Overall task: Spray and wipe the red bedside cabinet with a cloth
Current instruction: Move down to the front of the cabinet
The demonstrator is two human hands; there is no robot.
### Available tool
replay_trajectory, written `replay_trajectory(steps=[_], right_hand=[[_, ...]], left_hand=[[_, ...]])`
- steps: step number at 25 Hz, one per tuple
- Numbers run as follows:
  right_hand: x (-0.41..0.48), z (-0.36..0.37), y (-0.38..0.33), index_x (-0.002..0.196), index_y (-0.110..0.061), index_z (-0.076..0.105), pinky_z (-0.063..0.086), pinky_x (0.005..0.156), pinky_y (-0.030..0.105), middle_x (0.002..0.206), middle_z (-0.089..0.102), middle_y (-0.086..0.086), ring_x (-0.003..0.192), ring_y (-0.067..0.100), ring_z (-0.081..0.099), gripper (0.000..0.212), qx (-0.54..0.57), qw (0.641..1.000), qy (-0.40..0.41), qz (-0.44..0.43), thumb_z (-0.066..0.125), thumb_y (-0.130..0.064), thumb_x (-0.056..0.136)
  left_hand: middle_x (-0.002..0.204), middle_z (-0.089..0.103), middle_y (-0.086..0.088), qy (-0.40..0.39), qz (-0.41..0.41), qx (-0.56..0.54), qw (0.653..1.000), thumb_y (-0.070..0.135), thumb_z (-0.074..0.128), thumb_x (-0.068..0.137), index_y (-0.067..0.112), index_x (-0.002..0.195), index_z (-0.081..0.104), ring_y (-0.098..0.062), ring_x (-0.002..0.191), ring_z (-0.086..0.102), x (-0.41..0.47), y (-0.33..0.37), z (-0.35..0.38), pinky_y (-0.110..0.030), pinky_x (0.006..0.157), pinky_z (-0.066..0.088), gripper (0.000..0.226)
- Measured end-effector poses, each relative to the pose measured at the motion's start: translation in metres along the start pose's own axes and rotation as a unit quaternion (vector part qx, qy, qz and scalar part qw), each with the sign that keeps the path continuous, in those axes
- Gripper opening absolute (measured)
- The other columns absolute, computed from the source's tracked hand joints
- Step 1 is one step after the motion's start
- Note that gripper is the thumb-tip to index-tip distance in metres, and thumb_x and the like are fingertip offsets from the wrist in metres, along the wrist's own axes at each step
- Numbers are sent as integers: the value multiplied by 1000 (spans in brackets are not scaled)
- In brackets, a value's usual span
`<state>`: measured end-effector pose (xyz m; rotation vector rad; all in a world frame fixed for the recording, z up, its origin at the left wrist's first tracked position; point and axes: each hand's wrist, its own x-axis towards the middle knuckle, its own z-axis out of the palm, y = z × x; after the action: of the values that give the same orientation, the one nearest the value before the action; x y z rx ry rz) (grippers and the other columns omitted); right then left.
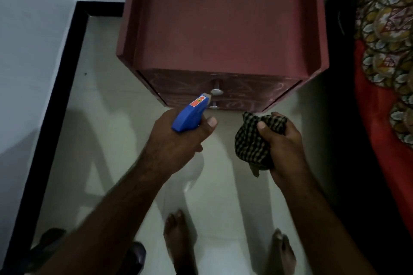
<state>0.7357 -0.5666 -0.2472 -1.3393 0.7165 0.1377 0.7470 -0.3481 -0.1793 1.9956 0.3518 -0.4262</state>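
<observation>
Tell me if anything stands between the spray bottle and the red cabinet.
Nothing visible does. The left hand grips the spray bottle, its nozzle aimed at the front of the cabinet beside a metal knob, only air between. The right hand holds the cloth off to the right.

Matt red cabinet (223, 18) with shiny metal knobs (216, 91), glossy blue plastic sprayer (190, 114), checked woven cloth (252, 140) (crumpled).

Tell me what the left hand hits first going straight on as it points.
Likely the upper knob on the cabinet front; the left hand aims its sprayer there, depth unclear.
</observation>
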Motion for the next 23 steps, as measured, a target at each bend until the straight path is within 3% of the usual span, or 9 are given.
replay_trajectory(steps=[4, 11, 13, 16, 20, 23], right_hand=[[14, -18, 7, 117, -21, 66, 63, 70, 45, 103, 78, 3, 93, 25, 76, 36, 13, 999, -38, -9, 78, -9, 86], [34, -28, 27, 106, -18, 69, 62, 60, 42, 96, 78, 2, 84, 23, 77, 30, -1, 997, -62, -35, 82, -9, 81], [34, -30, 43, 105, -19, 70, 63, 62, 46, 97, 79, 3, 84, 23, 77, 28, -5, 997, -65, -36, 82, -10, 81], [31, -33, 67, 102, -23, 72, 63, 68, 41, 98, 79, 1, 87, 21, 77, 27, -1, 998, -61, -33, 80, -9, 81], [30, -35, 94, 108, -16, 70, 63, 71, 48, 101, 78, 7, 90, 27, 77, 29, 15, 998, -53, -39, 78, -7, 82], [28, -26, 105, 109, -11, 70, 63, 72, 51, 102, 77, 13, 91, 34, 76, 28, 31, 997, -62, -36, 76, -6, 82]], left_hand=[[74, 70, -9, 37, -6, -21, 999, 46, 72, 87, 13, 88, 65, -3, 58, 67, -7, -5, 30, -4, 50, 44, 34], [74, 71, -8, 76, -3, -92, 993, 42, 75, 87, 13, 88, 67, -6, 58, 68, -6, -24, 73, -5, 49, 44, 30], [74, 72, -7, 73, 1, -106, 992, 43, 75, 87, 15, 88, 67, -6, 59, 69, -5, -34, 82, -4, 48, 43, 29], [76, 72, -9, 70, 2, -133, 989, 42, 75, 86, 13, 90, 67, -11, 61, 71, -5, -49, 91, -6, 49, 45, 30], [80, 70, -17, 75, 19, -152, 985, 36, 76, 88, 7, 90, 67, -24, 66, 71, -8, -71, 97, -8, 50, 46, 30], [79, 70, -15, 85, 33, -161, 983, 37, 76, 88, 12, 91, 67, -20, 63, 71, -11, -80, 93, -8, 51, 46, 27]])
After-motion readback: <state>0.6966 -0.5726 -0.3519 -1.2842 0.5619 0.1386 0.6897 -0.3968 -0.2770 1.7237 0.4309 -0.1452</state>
